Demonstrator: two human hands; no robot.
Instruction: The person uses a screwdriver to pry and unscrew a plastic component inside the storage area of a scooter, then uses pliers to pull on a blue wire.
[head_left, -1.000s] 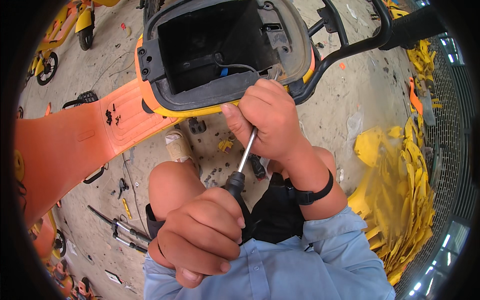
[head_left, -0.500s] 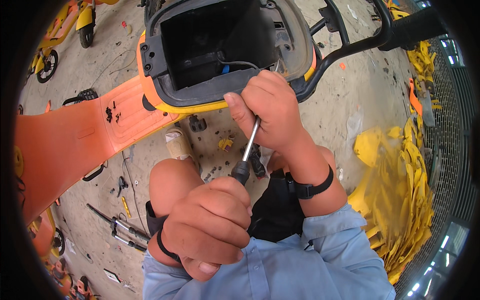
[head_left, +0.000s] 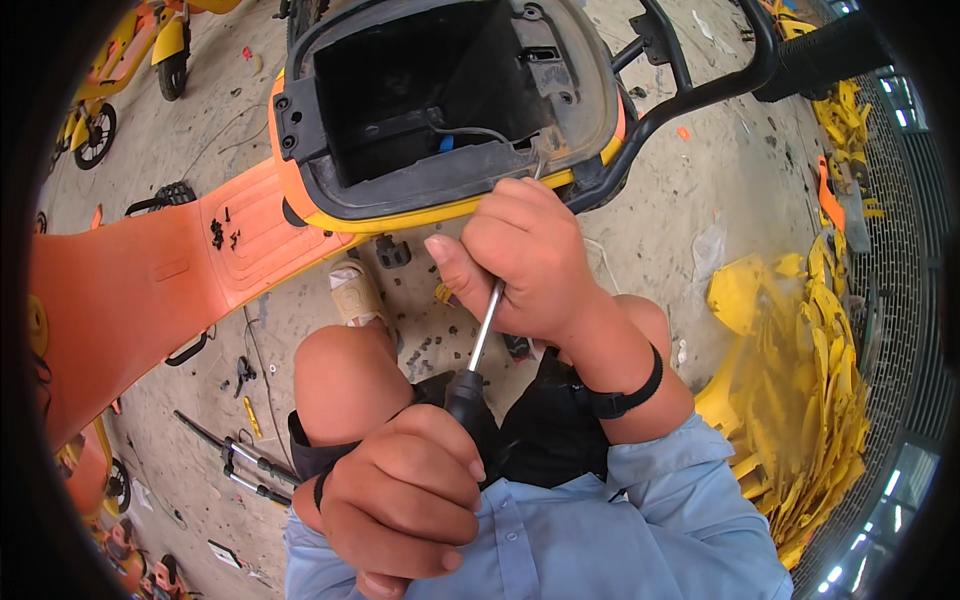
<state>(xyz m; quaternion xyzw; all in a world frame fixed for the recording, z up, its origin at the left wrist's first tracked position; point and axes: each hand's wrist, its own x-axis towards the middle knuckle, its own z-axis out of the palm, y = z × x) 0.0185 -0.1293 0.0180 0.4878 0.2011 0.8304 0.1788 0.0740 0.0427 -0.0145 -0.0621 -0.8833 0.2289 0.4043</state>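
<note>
A long screwdriver (head_left: 484, 335) slants upward in front of me. My left hand (head_left: 405, 490) is closed round its black handle (head_left: 466, 395), most of which the fingers hide. Higher up, my right hand (head_left: 530, 255) wraps round the bright shaft, with the thumb sticking out to the left. A thin metal end (head_left: 540, 170) shows past the right knuckles, at the near right rim of a scooter's open storage compartment (head_left: 370, 200). Whether that end touches the rim I cannot tell. A thin cable with a blue part (head_left: 447, 143) lies inside the dark compartment.
Small dark screws (head_left: 217, 234) lie on the orange footboard (head_left: 275, 215). A black tubular rail (head_left: 690, 98) curves round the compartment's right side. Yellow panels (head_left: 800, 380) are piled at the right. A black fork-like part (head_left: 235, 455) rests on the floor at left.
Both hands and the screwdriver have moved slightly left, the left hand also toward me. The thin metal end has drawn back from the compartment rim toward me.
</note>
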